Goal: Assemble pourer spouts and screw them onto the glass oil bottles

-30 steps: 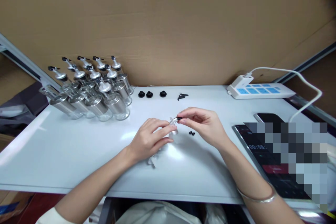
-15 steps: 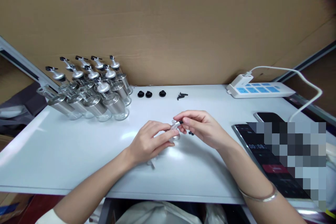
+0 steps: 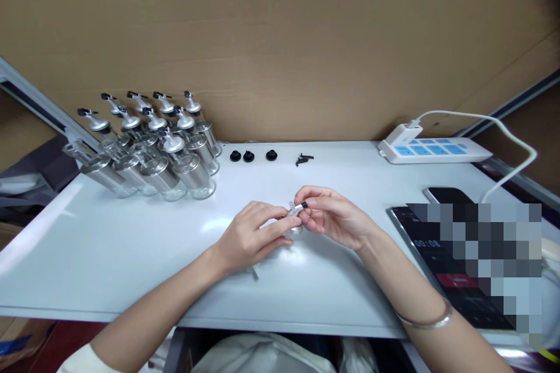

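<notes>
White table (image 3: 131, 256) backed by cardboard; cluster of silver-capped glass bottles (image 3: 149, 151) far left. At centre, left hand (image 3: 251, 236) and right hand (image 3: 332, 218), both pinching one small silver spout cap (image 3: 296, 210) just above the tabletop.

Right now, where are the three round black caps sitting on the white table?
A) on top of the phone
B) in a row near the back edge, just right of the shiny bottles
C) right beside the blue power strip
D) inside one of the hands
B: the three round black caps sit in a row on the white table near its back edge, just right of the shiny bottles and well left of the power strip.
</notes>
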